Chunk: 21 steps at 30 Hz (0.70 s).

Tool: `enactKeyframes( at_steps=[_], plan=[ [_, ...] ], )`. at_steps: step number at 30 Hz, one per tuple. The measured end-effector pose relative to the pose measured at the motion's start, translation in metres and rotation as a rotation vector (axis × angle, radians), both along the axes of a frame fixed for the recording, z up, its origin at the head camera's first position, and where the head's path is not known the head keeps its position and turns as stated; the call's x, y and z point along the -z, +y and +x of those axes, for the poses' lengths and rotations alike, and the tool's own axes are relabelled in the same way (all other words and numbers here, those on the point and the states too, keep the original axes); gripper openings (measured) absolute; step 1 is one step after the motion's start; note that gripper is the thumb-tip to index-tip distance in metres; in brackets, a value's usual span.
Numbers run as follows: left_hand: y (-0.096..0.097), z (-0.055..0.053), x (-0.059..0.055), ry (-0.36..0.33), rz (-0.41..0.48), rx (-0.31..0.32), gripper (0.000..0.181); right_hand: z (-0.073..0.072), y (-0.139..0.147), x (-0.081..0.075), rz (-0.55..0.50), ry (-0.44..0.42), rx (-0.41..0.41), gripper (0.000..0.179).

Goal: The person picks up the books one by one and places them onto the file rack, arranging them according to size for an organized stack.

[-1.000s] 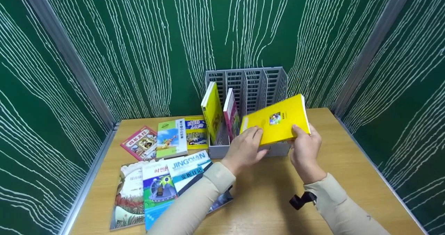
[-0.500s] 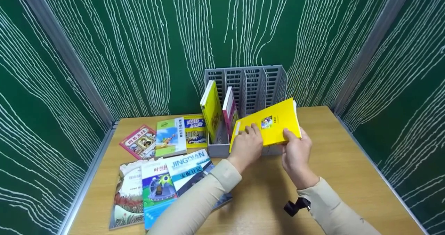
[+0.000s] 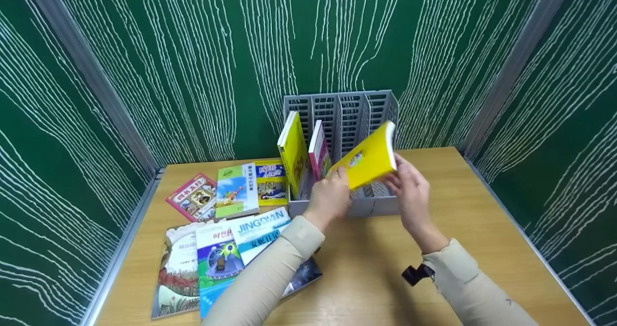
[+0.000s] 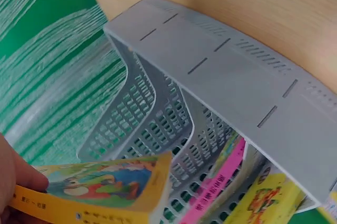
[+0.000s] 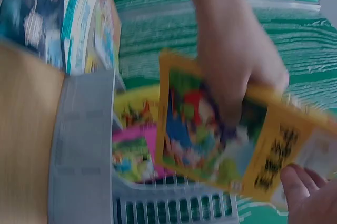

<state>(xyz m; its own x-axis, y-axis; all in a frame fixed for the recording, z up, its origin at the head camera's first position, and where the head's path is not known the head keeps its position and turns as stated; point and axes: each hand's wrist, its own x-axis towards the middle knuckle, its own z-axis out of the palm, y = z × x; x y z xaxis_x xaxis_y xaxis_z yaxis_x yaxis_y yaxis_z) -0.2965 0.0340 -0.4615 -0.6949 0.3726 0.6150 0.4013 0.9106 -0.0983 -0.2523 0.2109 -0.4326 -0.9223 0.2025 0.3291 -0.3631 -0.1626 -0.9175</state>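
Observation:
My left hand [image 3: 330,196] grips a yellow book [image 3: 368,159] by its lower left part, holding it tilted above the grey file rack [image 3: 381,208]. My right hand [image 3: 413,191] is at the book's right edge, its fingers mostly straight and spread; the fingertips touch or nearly touch the book. In the right wrist view, the illustrated cover [image 5: 205,124] shows, with right fingertips [image 5: 297,182] beside it. A yellow-green book [image 3: 293,157] stands in the rack's leftmost slot. One slot over stands a pink book [image 3: 319,152].
Left of the rack lie a red-bordered book [image 3: 193,198], a green-and-blue book [image 3: 236,191] and a yellow-and-blue book [image 3: 271,183]. Nearer are overlapping books, among them a white-and-blue one [image 3: 260,224] partly behind my left sleeve. Green walls [image 3: 193,75] surround the wooden table [image 3: 482,220].
The yellow book has shifted left and turned more steeply, its right end now higher. My right hand has changed from gripping its lower right corner to spread fingers at its right edge.

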Motion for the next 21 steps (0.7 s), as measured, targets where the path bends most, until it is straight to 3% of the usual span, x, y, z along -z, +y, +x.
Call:
enactKeyframes(
  at_steps=[3, 5, 9, 14, 17, 21],
  plan=[
    [-0.009, -0.006, -0.005, -0.125, 0.150, 0.036, 0.051, -0.011, 0.010, 0.006, 0.037, 0.051, 0.005, 0.059],
    [-0.015, -0.010, -0.007, -0.193, 0.264, 0.063, 0.046, -0.019, 0.017, 0.013, 0.124, 0.026, 0.031, 0.056],
    [-0.026, -0.018, -0.011, -0.297, 0.467, 0.103, 0.037, -0.033, 0.028, 0.032, 0.419, -0.086, 0.091, 0.046],
    [-0.032, -0.025, -0.017, -0.421, 0.670, 0.111, 0.034, -0.045, 0.033, 0.060, 0.742, -0.138, 0.046, 0.047],
    [-0.031, -0.027, -0.018, -0.445, 0.775, 0.093, 0.033, -0.051, 0.035, 0.076, 0.955, -0.103, 0.027, 0.048],
    [-0.029, -0.031, -0.017, -0.421, 0.883, 0.046, 0.030, -0.061, 0.040, 0.097, 1.205, -0.043, 0.025, 0.045]
  ],
)
